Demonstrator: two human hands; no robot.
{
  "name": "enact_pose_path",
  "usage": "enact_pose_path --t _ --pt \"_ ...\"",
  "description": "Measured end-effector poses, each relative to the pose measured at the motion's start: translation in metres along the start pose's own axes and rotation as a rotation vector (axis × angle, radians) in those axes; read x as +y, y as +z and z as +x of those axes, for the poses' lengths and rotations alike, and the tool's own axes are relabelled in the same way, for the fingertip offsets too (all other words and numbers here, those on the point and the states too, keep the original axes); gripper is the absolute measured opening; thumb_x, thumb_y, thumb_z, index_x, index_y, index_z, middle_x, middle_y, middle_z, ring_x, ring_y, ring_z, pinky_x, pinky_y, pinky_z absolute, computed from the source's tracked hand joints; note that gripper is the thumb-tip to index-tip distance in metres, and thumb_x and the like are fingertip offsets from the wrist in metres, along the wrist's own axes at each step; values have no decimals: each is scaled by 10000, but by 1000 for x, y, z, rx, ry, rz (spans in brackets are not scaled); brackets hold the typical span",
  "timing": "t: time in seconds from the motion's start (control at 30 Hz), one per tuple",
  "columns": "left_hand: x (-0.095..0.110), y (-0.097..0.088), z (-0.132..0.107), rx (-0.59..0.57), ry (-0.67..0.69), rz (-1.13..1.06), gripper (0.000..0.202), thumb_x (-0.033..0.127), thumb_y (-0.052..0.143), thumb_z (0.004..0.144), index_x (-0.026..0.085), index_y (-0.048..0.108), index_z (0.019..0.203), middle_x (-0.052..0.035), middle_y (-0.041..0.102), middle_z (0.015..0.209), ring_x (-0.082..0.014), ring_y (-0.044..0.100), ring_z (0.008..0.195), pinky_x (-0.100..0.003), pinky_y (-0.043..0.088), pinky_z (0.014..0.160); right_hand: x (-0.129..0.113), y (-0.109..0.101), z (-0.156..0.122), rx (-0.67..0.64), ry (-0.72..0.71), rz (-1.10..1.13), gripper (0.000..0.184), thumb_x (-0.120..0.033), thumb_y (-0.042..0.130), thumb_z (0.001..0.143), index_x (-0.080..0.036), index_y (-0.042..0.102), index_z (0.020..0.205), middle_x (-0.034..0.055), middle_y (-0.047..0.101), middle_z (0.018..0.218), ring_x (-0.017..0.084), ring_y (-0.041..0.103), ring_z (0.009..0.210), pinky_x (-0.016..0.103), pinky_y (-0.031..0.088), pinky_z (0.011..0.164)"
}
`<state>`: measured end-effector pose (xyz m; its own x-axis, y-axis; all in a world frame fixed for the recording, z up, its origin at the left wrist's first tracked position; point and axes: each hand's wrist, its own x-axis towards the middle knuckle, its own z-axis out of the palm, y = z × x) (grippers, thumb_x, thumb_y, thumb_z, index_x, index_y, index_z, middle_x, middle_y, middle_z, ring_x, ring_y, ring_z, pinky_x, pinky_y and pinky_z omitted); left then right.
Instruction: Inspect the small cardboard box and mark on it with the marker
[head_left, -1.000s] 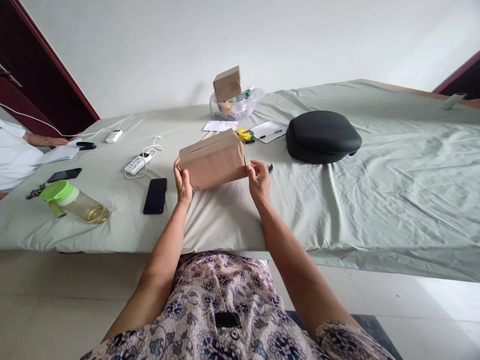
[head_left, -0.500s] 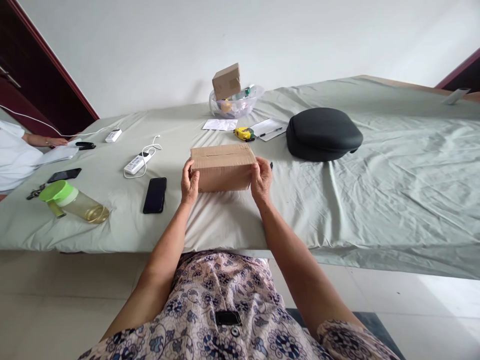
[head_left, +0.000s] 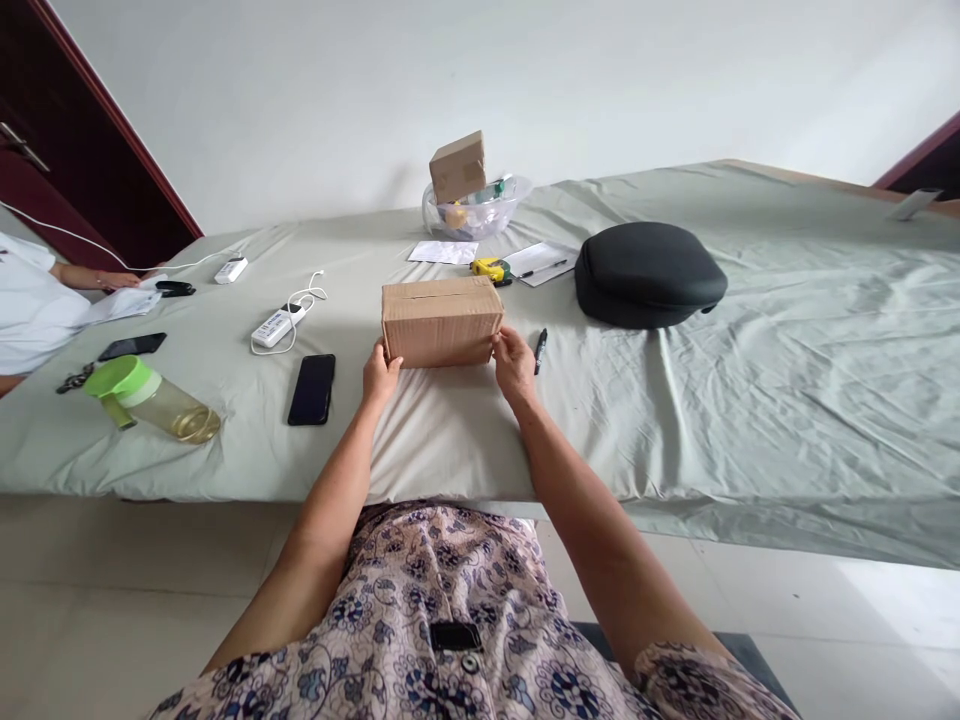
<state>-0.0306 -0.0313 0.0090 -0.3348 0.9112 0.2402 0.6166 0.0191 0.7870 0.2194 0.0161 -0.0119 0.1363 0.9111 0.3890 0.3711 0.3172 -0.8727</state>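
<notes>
Between my hands is a brown cardboard box (head_left: 441, 325), its top and near side facing me. My left hand (head_left: 381, 376) grips the lower left corner, thumb on the near side. At the lower right end, my right hand (head_left: 514, 362) holds the box with its fingers bent against the edge; some fingertips are hidden. A black marker pen (head_left: 541, 351) lies just right of my right hand. Behind the box is a yellow tape measure (head_left: 491, 269). To the left of my left hand rests a black phone (head_left: 311, 390).
A clear basin (head_left: 480, 218) with a second cardboard box (head_left: 457, 168) stands by the wall. On the right sits a black case (head_left: 651, 275). Leftward are a power strip (head_left: 277, 326), a green-lidded bottle (head_left: 154, 400) and another person's hand (head_left: 120, 281) near papers.
The box has tilted and shifted slightly away from me. Both hands have slid lower on its ends, and the marker pen beside my right hand has come into fuller view.
</notes>
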Motion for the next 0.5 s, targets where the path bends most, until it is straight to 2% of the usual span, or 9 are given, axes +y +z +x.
enact_pose_path --t 0.1,0.2,0.3,0.4,0.5 --pt "6 -3 -4 1 -3 328 222 223 647 917 193 654 1136 -156 755 1142 -318 699 1139 -434 494 1007 3 2 0 40 97 -73 435 -500 511 923 -185 709 1149 106 762 919 250 672 842 419 554 852" --pt "10 -6 -8 -4 11 520 102 266 624 946 194 664 1004 -165 752 1121 -314 684 1141 -436 464 1007 4 3 -2 8 114 -196 294 -369 569 894 -222 714 1103 108 767 997 260 673 874 422 538 861" --pt "11 -6 -10 4 18 586 111 288 614 958 188 656 985 -165 745 1107 -302 671 1145 -428 452 1001 6 5 -4 -52 123 -340 232 -309 584 888 -220 708 1063 126 759 1021 280 666 906 424 523 850" --pt "12 -5 -11 2 23 604 118 272 601 964 177 652 1014 -170 737 1117 -300 661 1163 -435 442 1012 7 6 -8 -73 59 -439 207 -332 609 886 -213 690 1035 134 745 991 303 645 964 430 509 863" --pt "15 -4 -15 -11 39 609 161 292 610 956 163 647 1045 -188 725 1151 -321 644 1199 -459 429 1039 4 8 -13 -83 26 -506 320 -385 676 843 -200 665 1103 152 722 1028 327 618 1015 446 498 881"
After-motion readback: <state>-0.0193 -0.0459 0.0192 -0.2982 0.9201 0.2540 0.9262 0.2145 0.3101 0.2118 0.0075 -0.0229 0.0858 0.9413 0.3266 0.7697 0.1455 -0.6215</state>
